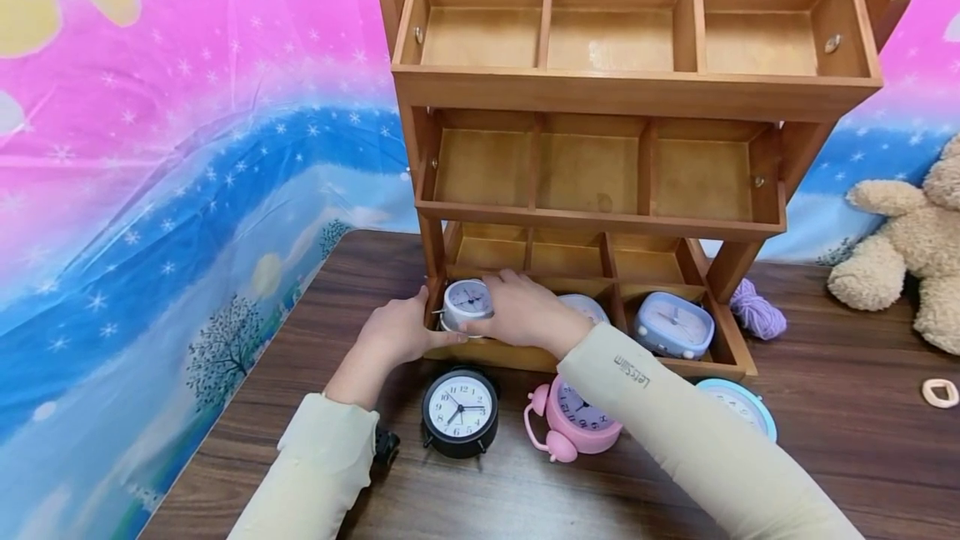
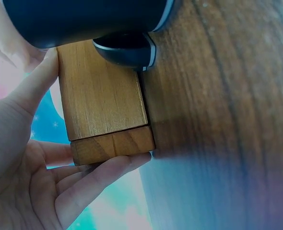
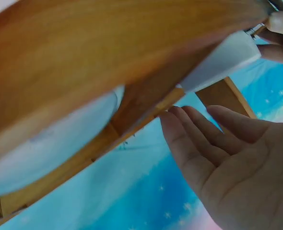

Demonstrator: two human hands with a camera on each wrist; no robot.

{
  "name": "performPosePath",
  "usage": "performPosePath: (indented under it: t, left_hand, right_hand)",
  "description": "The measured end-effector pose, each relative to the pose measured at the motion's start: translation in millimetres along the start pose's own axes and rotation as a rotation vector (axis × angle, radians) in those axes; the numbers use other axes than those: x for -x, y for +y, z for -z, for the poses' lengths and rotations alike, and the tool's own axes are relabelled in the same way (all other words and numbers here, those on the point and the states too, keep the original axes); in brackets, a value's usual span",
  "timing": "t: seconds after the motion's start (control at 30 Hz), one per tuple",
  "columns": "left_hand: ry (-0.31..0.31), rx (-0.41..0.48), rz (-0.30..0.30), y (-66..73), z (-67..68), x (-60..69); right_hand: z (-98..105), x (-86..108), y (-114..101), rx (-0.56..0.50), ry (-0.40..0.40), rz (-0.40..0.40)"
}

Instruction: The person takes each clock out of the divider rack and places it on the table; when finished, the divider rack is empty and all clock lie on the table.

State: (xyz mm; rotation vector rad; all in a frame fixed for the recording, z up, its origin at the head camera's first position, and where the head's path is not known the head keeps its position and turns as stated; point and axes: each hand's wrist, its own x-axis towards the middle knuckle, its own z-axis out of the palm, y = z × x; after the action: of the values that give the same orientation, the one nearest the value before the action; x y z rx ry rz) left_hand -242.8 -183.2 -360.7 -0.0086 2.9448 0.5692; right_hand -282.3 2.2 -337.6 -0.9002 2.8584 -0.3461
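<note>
Clock (image 1: 468,303), round, white-cased, greyish dial (image 1: 469,296), in wooden rack (image 1: 637,92), 2 hands (image 1: 393,330) (image 1: 528,313) spread beside it

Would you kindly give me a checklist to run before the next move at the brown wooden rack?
White round clock in the rack, lowest front row, left compartment: ok.
Left hand touching the rack's left end: ok.
White clock fully seated: cannot tell, right hand hides part.
Pale-blue rounded-square clock in that row's right compartment: ok.
Dark wooden table clear before the rack: not ok, black round clock and pink twin-bell clock there.
</note>
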Motion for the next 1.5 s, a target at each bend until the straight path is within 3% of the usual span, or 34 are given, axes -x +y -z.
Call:
performPosePath:
  t: [0.2,0.43,0.63,0.97,1.33,1.5]
  left_hand:
    - [0.013,-0.017,-0.005,0.0,-2.1,0.4]
    - [0.016,-0.005,-0.01,0.1,-2.2,-0.1]
    - [0.011,-0.018,-0.005,0.2,-0.5,0.3]
    - [0.012,0.006,-0.022,0.9,-0.4,-0.1]
    - [0.01,-0.008,-0.016,0.3,-1.4,-0.2]
    - [0.01,-0.009,-0.008,-0.1,-1.1,-1.0]
  right_hand:
    - [-6.0,-9.1,-1.4,-0.073,0.009,0.025]
    - [-9.3,-18.7,-1.5,-0.012,-0.024,0.024]
    - [-8.8,-23.9,-4.1,-0.02,-0.051,0.026]
    - [-8.8,-29.7,-5.8,0.005,-0.045,0.029]
    - [-3.1,-32.5,-2.2,-0.094,-0.127,0.024]
    - [-1.3,-33.3,1.6,-0.138,-0.127,0.008]
